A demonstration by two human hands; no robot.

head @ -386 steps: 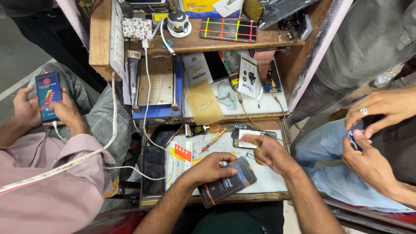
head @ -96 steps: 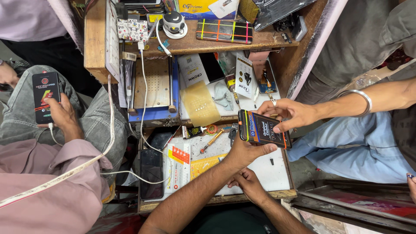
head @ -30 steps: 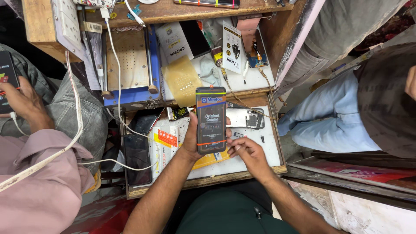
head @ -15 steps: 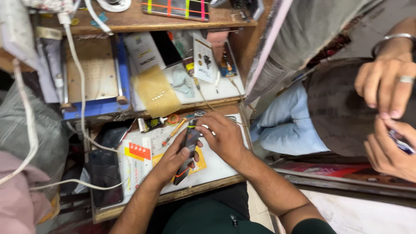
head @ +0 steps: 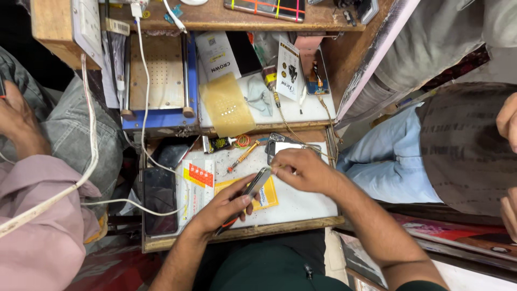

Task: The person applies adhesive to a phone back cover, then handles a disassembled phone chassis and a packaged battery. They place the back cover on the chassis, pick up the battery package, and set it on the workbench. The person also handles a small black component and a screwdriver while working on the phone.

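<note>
Moved: phone (head: 249, 193), held face-up a second ago, now tilted edge-on, low over near white work mat (head: 307, 202) | left hand (head: 221, 207) clasps its near end | right hand (head: 301, 170) pinches far edge | orange screwdriver (head: 242, 156) lies untouched beyond | handling now at the phone's edge.

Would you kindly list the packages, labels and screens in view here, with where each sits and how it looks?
Phone: edge-on, dark, held in left hand, right hand at its top end.
White box: rear tray, upright rectangle, dark lettering.
White hang card: rear tray, tall, dark picture.
White sheet with red label: front tray, left.
Yellow packet: under the phone, flat.
Dark phone screen: far left, unlit.
Striped phone: top shelf.
</note>
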